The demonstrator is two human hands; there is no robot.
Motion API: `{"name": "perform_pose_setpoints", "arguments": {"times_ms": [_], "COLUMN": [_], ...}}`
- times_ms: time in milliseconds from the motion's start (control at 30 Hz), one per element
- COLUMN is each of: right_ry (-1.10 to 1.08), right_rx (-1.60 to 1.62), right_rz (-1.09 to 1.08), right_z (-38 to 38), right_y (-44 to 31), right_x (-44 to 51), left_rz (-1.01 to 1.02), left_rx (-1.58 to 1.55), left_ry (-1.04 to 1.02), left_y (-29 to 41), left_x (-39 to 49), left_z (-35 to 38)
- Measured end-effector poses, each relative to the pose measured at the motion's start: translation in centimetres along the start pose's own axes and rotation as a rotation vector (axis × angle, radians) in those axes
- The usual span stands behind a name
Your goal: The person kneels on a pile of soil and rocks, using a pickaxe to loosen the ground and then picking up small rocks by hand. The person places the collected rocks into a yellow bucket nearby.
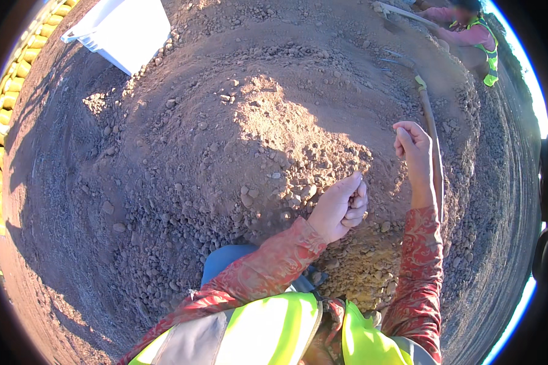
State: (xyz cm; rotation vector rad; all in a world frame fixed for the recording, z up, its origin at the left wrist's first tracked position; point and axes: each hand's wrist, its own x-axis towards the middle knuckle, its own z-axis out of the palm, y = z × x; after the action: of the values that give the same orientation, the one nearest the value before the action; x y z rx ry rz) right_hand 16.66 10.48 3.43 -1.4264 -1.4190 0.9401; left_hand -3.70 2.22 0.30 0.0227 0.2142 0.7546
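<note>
My left hand [340,207] is at the centre right, its fingers curled in over the stony soil [301,169]; whether something small lies inside them is hidden. To its right and farther out, my right hand [413,143] is raised with bent fingers, the thumb near the index finger; I cannot tell whether it pinches anything. Beside and beneath the right hand runs a long wooden handle [431,123] on the ground, with a yellow-green band near its upper part. Thin metal tines [395,60] show near its far end.
A white plastic crate [139,32] stands at the upper left. Yellow stacked rolls or bags [9,100] line the left edge. At the upper right, a co-worker in a reflective vest [492,61] bends beside another long handle [406,13]. Loose stones and mounded dirt surround me.
</note>
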Motion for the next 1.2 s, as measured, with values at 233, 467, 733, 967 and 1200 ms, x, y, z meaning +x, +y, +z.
{"name": "perform_pose_setpoints", "arguments": {"times_ms": [233,467,733,967,1200], "right_ry": [-0.135,0.419,0.383,0.222,-0.170], "right_rx": [-0.437,-0.251,-0.139,-0.284,-0.384], "right_rz": [-0.193,0.217,0.231,0.127,-0.180], "right_z": [2.7,-1.4,2.8,8.3,17.1], "right_y": [-3.8,7.6,8.2,3.2,-2.7], "right_x": [-7.9,-5.0,-2.8,-3.8,2.2], "left_rz": [0.131,0.110,0.039,0.130,0.340], "left_rx": [0.073,0.073,0.048,0.067,-0.096], "left_ry": [0.224,0.078,-0.077,-0.238,-0.300], "left_y": [-0.2,-0.5,-0.5,0.2,3.7], "left_x": [0.2,0.0,-1.3,-2.2,-4.7], "left_z": [0.0,0.5,2.7,3.7,4.2]}}
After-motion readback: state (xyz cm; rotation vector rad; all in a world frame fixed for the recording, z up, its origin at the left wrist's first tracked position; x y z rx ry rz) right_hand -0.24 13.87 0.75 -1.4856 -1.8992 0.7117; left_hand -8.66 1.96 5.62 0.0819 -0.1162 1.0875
